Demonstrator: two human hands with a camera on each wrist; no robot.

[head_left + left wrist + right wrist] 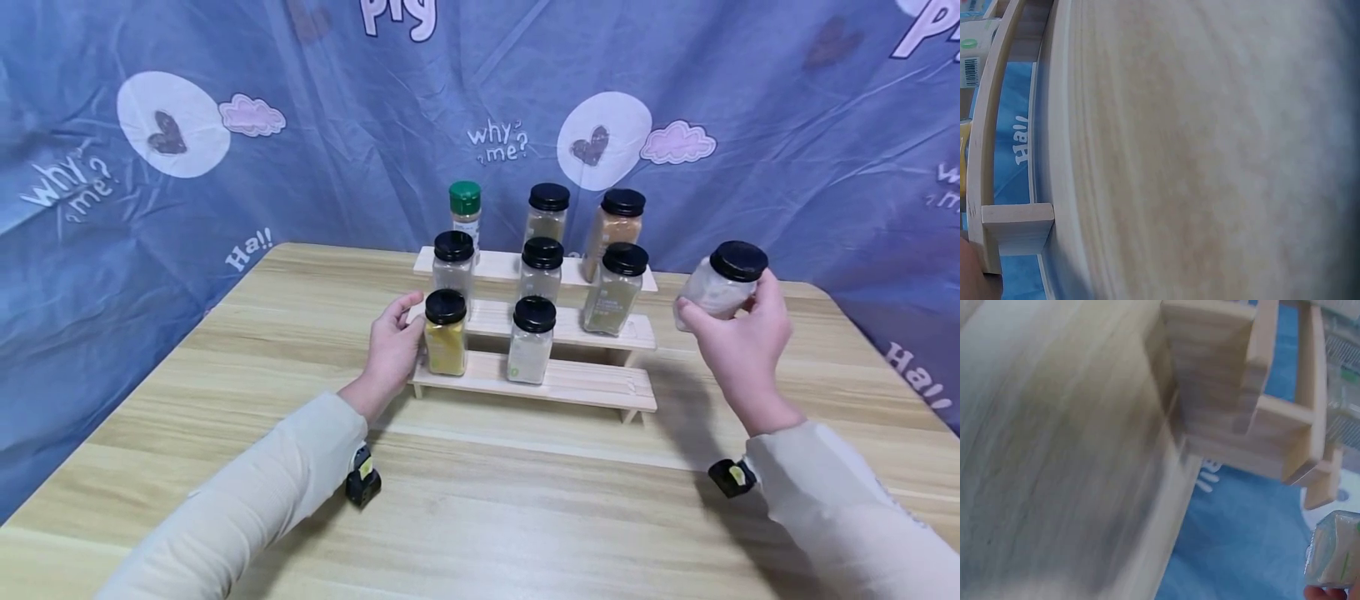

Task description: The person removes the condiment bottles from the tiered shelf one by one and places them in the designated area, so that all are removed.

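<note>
My right hand (750, 342) grips a clear spice jar (716, 287) with a black lid and pale contents, raised and tilted beyond the right end of the rack. The jar's glass base (1332, 550) shows at the lower right of the right wrist view. My left hand (393, 346) rests at the left end of the three-tier wooden rack (585, 387), fingers fairly straight, beside a jar of yellow powder (447, 346). In the left wrist view, a bit of that hand (975, 275) touches the end of the lowest board (985, 144).
On the front tier a pale-powder jar (531, 350) stands right of the yellow one. The middle tier bears three black-lidded jars, including a greenish one (613, 300) at right. Behind are a green-capped bottle (465, 200) and two more jars. A blue printed cloth (360, 125) hangs behind the table (480, 500).
</note>
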